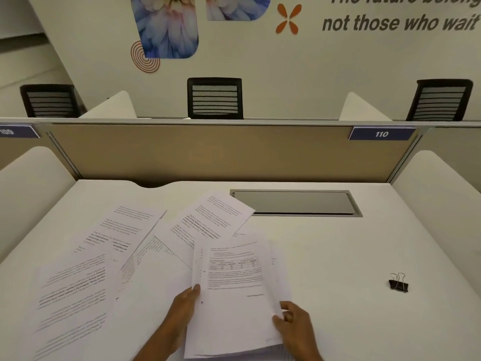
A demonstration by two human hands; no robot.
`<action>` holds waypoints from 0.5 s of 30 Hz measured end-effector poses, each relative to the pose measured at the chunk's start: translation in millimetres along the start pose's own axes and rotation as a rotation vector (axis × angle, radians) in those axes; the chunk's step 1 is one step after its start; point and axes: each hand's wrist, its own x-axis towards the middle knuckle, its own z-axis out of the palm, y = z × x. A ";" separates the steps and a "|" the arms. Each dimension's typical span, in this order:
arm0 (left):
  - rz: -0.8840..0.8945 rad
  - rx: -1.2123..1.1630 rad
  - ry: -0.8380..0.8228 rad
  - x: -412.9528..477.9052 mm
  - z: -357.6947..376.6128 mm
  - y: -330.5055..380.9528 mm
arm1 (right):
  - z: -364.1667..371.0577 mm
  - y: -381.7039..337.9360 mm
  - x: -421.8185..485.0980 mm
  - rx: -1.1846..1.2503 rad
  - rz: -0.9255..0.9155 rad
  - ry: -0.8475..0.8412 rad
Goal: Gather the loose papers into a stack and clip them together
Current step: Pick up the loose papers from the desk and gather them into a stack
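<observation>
Partial stack (234, 295): thin white printed sheets, edges uneven, long axis running away from the person. Left hand (182, 306) grips its left edge, thumb on top; right hand (294, 324) pinches its right edge.

Loose papers (104, 256) — flat, overlapping, fanned at several angles — lie left of and beyond the stack, nearer the left hand, which likely gathers next.

Binder clip (398, 282): small, black, wire handles raised, well right of the stack on the smooth white desk (338, 256), nearer the right hand.
</observation>
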 end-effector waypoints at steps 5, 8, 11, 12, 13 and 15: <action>0.076 0.027 0.024 -4.8 -1.2 -1.0 | 29.4 -20.5 -5.0 -0.102 -0.002 -0.056; 0.111 -0.011 0.119 -2.8 -13.9 3.6 | 28.7 -29.0 2.1 -0.152 -0.024 0.025; 0.149 -0.105 0.209 3.1 -36.3 11.3 | 30.9 -42.4 15.3 -0.117 -0.045 0.106; 0.170 -0.145 0.239 4.4 -44.7 14.6 | 33.0 -49.5 19.9 -0.109 -0.061 0.116; 0.195 -0.190 0.270 7.6 -53.9 17.1 | 36.1 -57.0 24.9 -0.108 -0.078 0.118; 0.228 -0.266 0.308 15.1 -71.4 24.8 | 45.3 -73.6 37.8 -0.101 -0.112 0.117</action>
